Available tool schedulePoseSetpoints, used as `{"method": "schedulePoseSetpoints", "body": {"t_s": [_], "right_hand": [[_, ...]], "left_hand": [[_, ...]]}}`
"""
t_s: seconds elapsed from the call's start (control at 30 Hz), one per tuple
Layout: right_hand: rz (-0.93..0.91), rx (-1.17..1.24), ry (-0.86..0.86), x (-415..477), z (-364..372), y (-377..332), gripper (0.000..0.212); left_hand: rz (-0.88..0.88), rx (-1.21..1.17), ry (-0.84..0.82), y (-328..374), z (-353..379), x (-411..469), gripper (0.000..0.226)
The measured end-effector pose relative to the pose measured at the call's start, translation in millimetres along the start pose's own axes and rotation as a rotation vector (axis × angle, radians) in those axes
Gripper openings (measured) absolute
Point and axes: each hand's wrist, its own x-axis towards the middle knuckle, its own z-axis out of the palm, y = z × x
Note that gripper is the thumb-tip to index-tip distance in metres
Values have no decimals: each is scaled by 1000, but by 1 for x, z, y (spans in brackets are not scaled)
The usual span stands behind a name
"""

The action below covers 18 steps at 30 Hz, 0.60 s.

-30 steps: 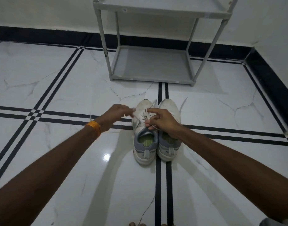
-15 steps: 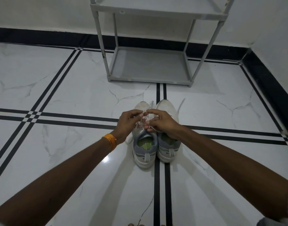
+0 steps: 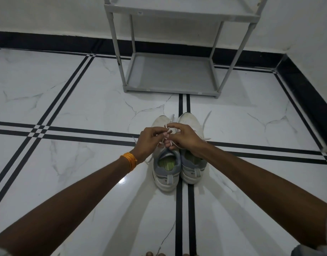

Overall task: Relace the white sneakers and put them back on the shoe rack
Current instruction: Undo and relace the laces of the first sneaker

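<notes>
Sneakers: the pair of white sneakers (image 3: pixel 175 159) stands side by side on the marble floor (image 3: pixel 85 108), heels near, toes far, facing the shoe rack.
Hands: the left hand (image 3: pixel 149 139) and right hand (image 3: pixel 186 137) meet over the left sneaker (image 3: pixel 166 169), fingers (image 3: pixel 174 126) pinched narrow on its white lace (image 3: pixel 168 129), apparently looping it.
Right sneaker (image 3: pixel 193 167): lace ends trail loose, likely awaiting its turn.
Shoe rack (image 3: pixel 170 74): grey, against the far wall, its lower shelf bare, close enough to receive the pair.
</notes>
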Motion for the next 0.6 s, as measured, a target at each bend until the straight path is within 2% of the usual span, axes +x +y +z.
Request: {"method": "schedulePoseSetpoints", "body": {"t_s": [0.17, 0.33, 0.47, 0.6], "right_hand": [[30, -42, -52, 0, -4, -3, 54], [34, -67, -84, 0, -6, -4, 55], [-30, -192, -132, -1, -6, -8, 53], [-68, -242, -161, -3, -4, -12, 50]], "left_hand": [[50, 63, 23, 3, 1, 1, 19], [-195, -146, -28, 10, -5, 8, 43], [-320, -183, -38, 15, -9, 10, 40], [-293, -171, -57, 11, -12, 13, 33]]}}
